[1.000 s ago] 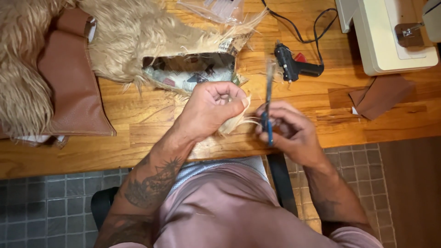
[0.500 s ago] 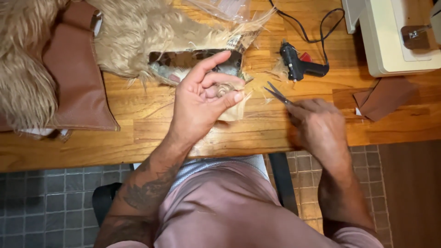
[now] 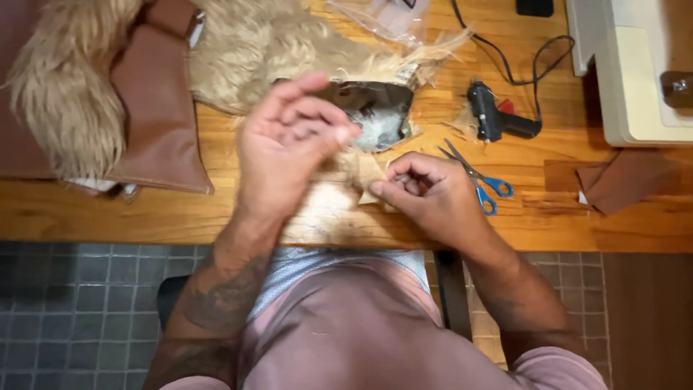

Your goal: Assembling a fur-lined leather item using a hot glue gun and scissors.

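Wooden worktop (image 3: 577, 224) carries pale fur (image 3: 260, 43), brown leather (image 3: 155, 115) and a glue gun (image 3: 494, 119). I see my right hand (image 3: 426, 195) pinching a small tan piece (image 3: 369, 177), while my left hand (image 3: 289, 144) hovers half open, holding nothing I can see. Scissors (image 3: 480, 180) lie beside. Trimming seems unfinished, I think.

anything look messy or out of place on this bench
Loose tufts of blond fur lie scattered on the wooden workbench beside the black glue gun. The blue-handled scissors lie open near the right hand. Nothing looks damaged or spilled.
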